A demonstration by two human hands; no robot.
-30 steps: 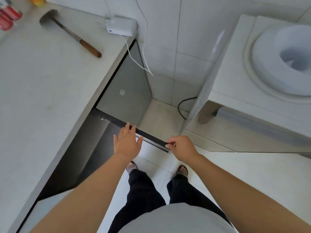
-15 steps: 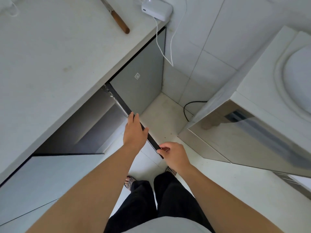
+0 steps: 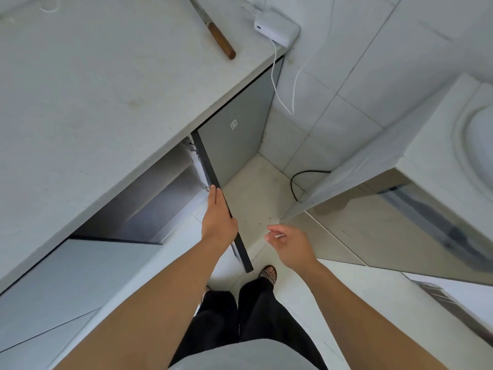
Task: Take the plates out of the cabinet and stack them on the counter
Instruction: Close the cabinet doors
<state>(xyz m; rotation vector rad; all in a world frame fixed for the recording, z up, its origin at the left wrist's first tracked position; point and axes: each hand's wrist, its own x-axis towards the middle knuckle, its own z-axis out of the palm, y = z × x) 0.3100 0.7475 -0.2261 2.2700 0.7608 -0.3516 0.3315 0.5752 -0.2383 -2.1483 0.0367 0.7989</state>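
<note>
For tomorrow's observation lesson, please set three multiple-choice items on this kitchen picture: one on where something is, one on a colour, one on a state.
1. Where does the knife lie?
A. on the floor
B. on the counter
C. inside the cabinet

2. What colour is the charger block at the counter's corner?
A. white
B. red
C. black

3. How does the cabinet door stand?
A. shut
B. swung open
C. taken off and laid flat

Answers:
1 B: the knife, with its wooden handle, rests on the counter top.
2 A: the charger block and its cable are white.
3 B: the cabinet door stands out from the cabinet, the left hand against its edge and the right hand off it.
</note>
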